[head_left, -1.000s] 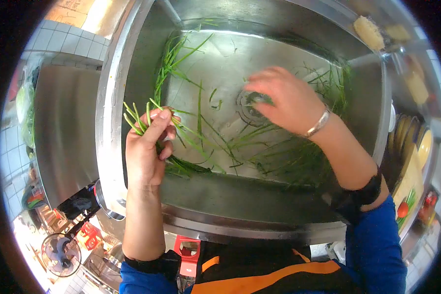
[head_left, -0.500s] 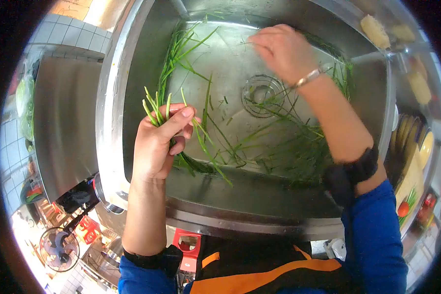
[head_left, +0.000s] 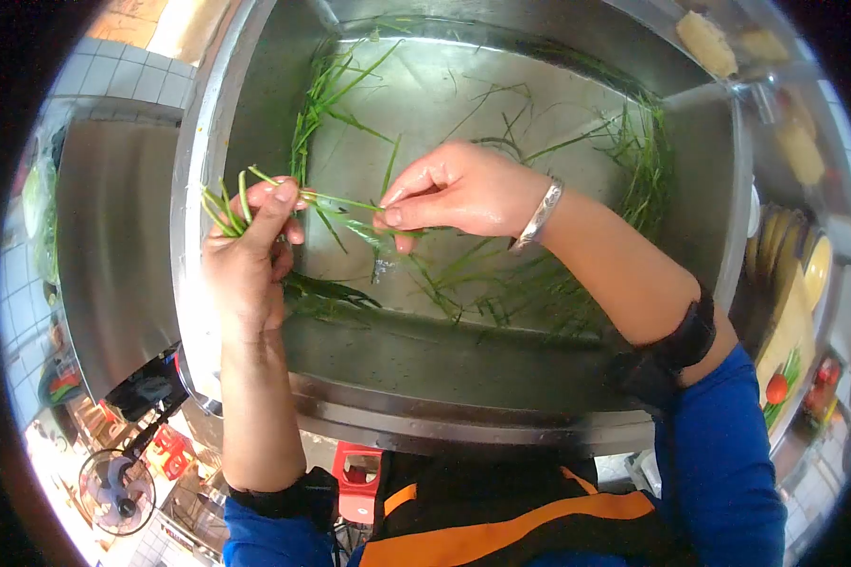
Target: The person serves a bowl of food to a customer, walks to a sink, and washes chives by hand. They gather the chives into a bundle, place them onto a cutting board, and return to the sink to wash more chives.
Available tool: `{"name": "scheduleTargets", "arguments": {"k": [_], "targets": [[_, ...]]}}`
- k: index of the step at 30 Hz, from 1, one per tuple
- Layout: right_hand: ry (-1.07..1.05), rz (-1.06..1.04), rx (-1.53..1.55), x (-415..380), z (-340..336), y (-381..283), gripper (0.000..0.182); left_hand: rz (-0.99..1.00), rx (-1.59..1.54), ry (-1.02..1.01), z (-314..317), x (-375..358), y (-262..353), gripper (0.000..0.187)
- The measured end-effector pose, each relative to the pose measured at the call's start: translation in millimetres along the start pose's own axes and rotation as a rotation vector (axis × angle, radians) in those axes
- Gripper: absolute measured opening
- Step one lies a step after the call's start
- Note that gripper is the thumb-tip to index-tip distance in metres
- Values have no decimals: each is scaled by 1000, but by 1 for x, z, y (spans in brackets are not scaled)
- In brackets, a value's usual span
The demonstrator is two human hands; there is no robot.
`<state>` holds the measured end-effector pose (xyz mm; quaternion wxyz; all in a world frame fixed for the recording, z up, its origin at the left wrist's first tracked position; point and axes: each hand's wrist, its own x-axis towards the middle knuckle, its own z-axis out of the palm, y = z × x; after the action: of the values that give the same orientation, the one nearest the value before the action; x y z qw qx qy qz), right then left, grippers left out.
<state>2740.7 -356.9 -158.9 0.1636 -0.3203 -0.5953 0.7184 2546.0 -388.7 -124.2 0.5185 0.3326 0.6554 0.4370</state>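
Note:
My left hand (head_left: pixel 251 255) is closed around a small bunch of green vegetable stems (head_left: pixel 220 210), their pale cut ends sticking up past the thumb. The bunch's leafy ends trail down into the sink (head_left: pixel 425 94) below that hand. One thin stem (head_left: pixel 345 200) stretches from the left fingertips across to my right hand (head_left: pixel 473 194), which pinches it between thumb and fingers. A metal bracelet (head_left: pixel 541 215) circles the right wrist. Both hands are over the sink's left and middle part.
Loose greens (head_left: pixel 643 156) lie along the sink's right wall, with more strands (head_left: pixel 321 94) at the left wall and scattered over the bottom. A steel surface (head_left: pixel 118 236) adjoins on the left. At the right are a cutting board (head_left: pixel 790 331) and a tomato (head_left: pixel 776 388).
My right hand has come down and left from the far part of the sink and now pinches a stem. My left hand has shifted left with the bunch.

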Motion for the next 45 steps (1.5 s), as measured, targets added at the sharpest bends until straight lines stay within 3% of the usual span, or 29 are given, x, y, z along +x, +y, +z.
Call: {"name": "scheduleTargets", "arguments": {"k": [8, 18, 21, 23, 24, 26, 27, 29, 30, 32, 33, 34, 36, 39, 42, 45], "targets": [[-72, 155, 264, -15, -6, 4, 20, 54, -11, 93, -21, 8, 5, 15], [-82, 146, 210, -28, -11, 23, 19, 137, -106, 130, -32, 10, 8, 17], [-41, 236, 94, -33, -18, 41, 20, 157, -218, 103, -37, 8, 11, 15], [117, 309, -317, -35, -20, 57, 17, 144, -301, 38, -47, 7, 15, 15], [118, 308, -317, -36, -16, 61, 17, 147, -327, 94, -53, 8, 15, 16], [279, 165, -837, -38, -1, 66, 12, 164, -369, 6, -64, 6, 22, 16], [278, 165, -836, -37, 7, 74, 12, 126, -364, 61, -64, 4, 28, 15], [285, -295, -902, -32, 25, 92, 12, 162, -368, -34, -68, 4, 30, 14], [288, -293, -901, -30, 34, 95, 12, 175, -405, -23, -65, 3, 31, 14], [-112, 63, -1107, -23, 45, 97, 13, 171, -433, -73, -64, 3, 30, 13], [-214, 267, -1049, -19, 43, 82, 13, 165, -459, -116, -65, 3, 30, 13], [-213, 266, -1048, -15, 34, 86, 13, 165, -458, -116, -64, 2, 31, 13], [127, 535, -967, -11, 11, 91, 13, 83, -438, -183, -55, -4, 33, 13], [78, 592, -1166, -13, -1, 74, 13, 69, -377, -103, -44, -6, 31, 14], [20, 625, -1041, -18, -1, 61, 13, 18, -282, -88, -35, -14, 25, 17], [159, 493, -1021, -18, -12, 58, 14, -47, -253, -155, -25, -18, 26, 21]]}}
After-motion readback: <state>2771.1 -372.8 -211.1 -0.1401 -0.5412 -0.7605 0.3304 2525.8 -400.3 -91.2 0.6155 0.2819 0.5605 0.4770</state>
